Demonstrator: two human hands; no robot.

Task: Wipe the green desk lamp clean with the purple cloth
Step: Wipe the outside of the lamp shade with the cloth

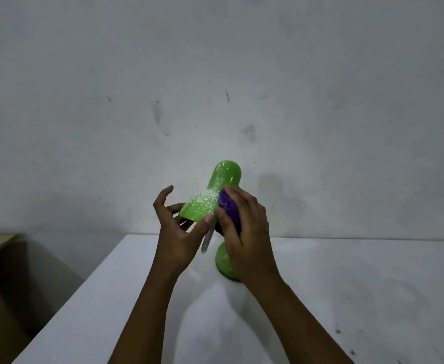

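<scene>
Wiping the shade of a green desk lamp (217,191) with a bunched purple cloth (228,207)

The right hand (243,229) curls its fingers and thumb round the cloth and presses it against the shade's right flank, just beside a patch of white dust specks (203,200). The left hand (178,227) steadies the shade's open rim, thumb on the lower edge and fingers reaching behind it, index raised. The lamp's round base (224,261) stands on a white table (347,298) before a scuffed grey wall (215,74)
</scene>
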